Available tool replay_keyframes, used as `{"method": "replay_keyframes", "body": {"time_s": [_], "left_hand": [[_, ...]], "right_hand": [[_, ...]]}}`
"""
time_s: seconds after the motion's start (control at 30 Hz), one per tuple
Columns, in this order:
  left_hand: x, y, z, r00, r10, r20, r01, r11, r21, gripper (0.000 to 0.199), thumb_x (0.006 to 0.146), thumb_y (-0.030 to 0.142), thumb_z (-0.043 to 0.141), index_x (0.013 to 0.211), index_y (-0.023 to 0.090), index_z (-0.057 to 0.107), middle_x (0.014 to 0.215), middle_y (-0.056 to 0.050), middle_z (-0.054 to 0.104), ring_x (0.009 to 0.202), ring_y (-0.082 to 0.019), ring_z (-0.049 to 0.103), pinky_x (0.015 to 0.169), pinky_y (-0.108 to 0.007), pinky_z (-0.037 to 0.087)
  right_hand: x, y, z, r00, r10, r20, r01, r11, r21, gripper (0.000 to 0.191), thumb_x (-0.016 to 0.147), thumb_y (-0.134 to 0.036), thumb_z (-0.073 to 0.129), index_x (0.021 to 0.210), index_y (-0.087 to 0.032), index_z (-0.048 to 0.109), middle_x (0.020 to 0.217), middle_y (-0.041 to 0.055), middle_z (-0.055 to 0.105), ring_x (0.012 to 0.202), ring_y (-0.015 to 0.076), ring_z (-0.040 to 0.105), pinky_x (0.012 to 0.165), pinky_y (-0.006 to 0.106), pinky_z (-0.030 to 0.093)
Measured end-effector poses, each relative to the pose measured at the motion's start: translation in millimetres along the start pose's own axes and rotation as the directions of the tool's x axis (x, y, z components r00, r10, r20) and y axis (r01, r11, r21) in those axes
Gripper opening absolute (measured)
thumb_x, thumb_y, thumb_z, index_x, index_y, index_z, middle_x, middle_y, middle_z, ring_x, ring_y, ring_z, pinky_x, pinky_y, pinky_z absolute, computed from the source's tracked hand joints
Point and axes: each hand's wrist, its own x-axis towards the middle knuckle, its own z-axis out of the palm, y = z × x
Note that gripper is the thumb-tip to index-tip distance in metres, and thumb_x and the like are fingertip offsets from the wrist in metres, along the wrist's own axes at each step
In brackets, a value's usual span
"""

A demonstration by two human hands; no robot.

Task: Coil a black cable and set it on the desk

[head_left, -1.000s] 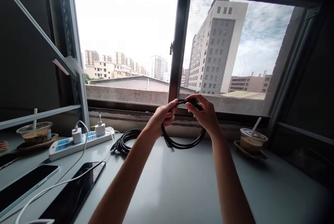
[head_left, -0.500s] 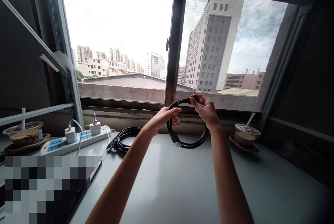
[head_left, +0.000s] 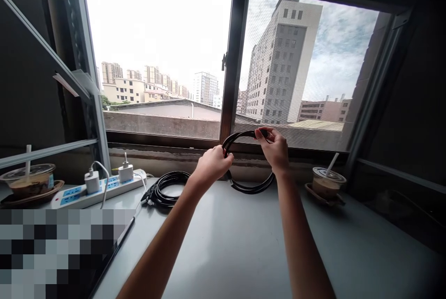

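Note:
A black cable [head_left: 251,189] is looped into a ring and held up above the desk between both hands. On the ring's left side, my left hand [head_left: 213,163] is closed around the strands, its thumb pressed toward the fingers. My right hand [head_left: 274,145] pinches the top right of the ring, where a thicker black end, perhaps a plug, shows between thumb and fingers. A second coiled black cable [head_left: 170,189] lies on the desk left of my left forearm, its plug ends at its near left side.
A white power strip [head_left: 104,189] with plugged-in chargers lies at the left. Lidded drink cups stand on both sides, one at the left [head_left: 28,180] and one at the right [head_left: 327,181]. Behind the grey desk [head_left: 237,252] is a window; a pixelated area covers the lower left.
My left hand has gone from loosely spread fingers to a closed grip on the ring's left side. The pale connector end that hung at lower left is now mostly out of sight.

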Motion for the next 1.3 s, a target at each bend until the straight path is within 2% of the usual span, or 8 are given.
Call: {"method": "replay_keyframes", "body": {"time_s": [0.17,0.43,0.53,0.63,0.77,1.0,1.1,1.3], "left_hand": [[-5,2,-3.3,0.996,0.035,0.078,-0.036,0.999,0.008,0.019,0.078,0.029,0.046,0.063,0.02,0.039,0.055,0.0,0.056,0.054,-0.019,0.059,0.053,-0.026,0.037],[7,-10,9.5,0.996,0.036,0.085,-0.021,0.985,-0.173,0.007,0.073,0.02,0.048,0.071,0.02,0.041,0.061,0.002,0.055,0.046,-0.014,0.056,0.044,-0.022,0.036],[15,-15,18.0,0.995,-0.027,0.093,0.049,0.969,-0.242,0.006,0.073,0.021,0.048,0.072,0.02,0.042,0.056,0.004,0.052,0.043,-0.013,0.055,0.043,-0.021,0.036],[26,-27,31.4,0.982,-0.074,0.176,0.127,0.943,-0.308,0.005,0.076,0.023,0.047,0.075,0.019,0.043,0.052,0.005,0.049,0.04,-0.014,0.056,0.041,-0.02,0.036],[37,-51,50.6,0.932,-0.119,0.342,0.237,0.914,-0.329,0.008,0.078,0.024,0.046,0.075,0.017,0.045,0.044,0.003,0.048,0.041,-0.017,0.059,0.038,-0.02,0.033],[40,-84,79.6,0.743,-0.241,0.624,0.47,0.852,-0.23,0.008,0.07,0.019,0.055,0.069,0.012,0.051,0.036,-0.002,0.049,0.036,-0.02,0.057,0.038,-0.02,0.031],[39,-91,88.0,0.693,-0.213,0.689,0.52,0.809,-0.273,0.01,0.071,0.023,0.056,0.071,0.013,0.054,0.039,0.0,0.049,0.045,-0.02,0.062,0.04,-0.019,0.033],[42,-101,92.7,0.682,-0.227,0.695,0.558,0.776,-0.295,0.022,0.083,0.029,0.045,0.079,0.013,0.06,0.047,-0.001,0.053,0.05,-0.018,0.064,0.043,-0.019,0.038]], "right_hand": [[-1,-7,-4,1.0,-0.024,0.011,0.025,0.997,-0.07,0.037,0.071,-0.051,0.064,0.085,-0.016,0.063,0.084,0.0082,0.067,0.081,0.0218,0.064,0.075,0.034,0.048],[-2,-19,-8,0.993,-0.111,-0.046,0.102,0.98,-0.172,0.031,0.071,-0.048,0.065,0.083,-0.019,0.064,0.083,0.0073,0.069,0.081,0.0212,0.064,0.076,0.034,0.048],[-1,-7,-5,0.998,0.02,-0.052,-0.031,0.977,-0.211,0.036,0.07,-0.051,0.065,0.086,-0.019,0.064,0.085,0.0092,0.068,0.084,0.023,0.063,0.076,0.036,0.048],[-2,14,-2,0.974,0.222,0.049,-0.208,0.957,-0.199,0.041,0.07,-0.052,0.064,0.092,-0.017,0.063,0.087,0.0114,0.068,0.08,0.0224,0.064,0.068,0.034,0.05],[-12,41,-2,0.866,0.431,0.253,-0.373,0.894,-0.248,0.035,0.072,-0.046,0.064,0.09,-0.016,0.063,0.075,0.0077,0.069,0.059,0.0166,0.062,0.048,0.027,0.049],[-23,68,-4,0.56,0.703,0.439,-0.48,0.707,-0.519,0.021,0.073,-0.026,0.068,0.09,-0.014,0.065,0.066,0.0029,0.066,0.055,0.0125,0.06,0.048,0.023,0.05],[-23,77,-3,0.481,0.762,0.434,-0.441,0.638,-0.631,0.024,0.077,-0.022,0.066,0.099,-0.013,0.061,0.072,0.0012,0.064,0.06,0.0105,0.06,0.055,0.024,0.051],[-26,99,6,0.389,0.818,0.423,-0.412,0.565,-0.715,0.025,0.088,-0.029,0.054,0.107,-0.013,0.057,0.093,0.004,0.062,0.074,0.012,0.061,0.066,0.029,0.053]]}}
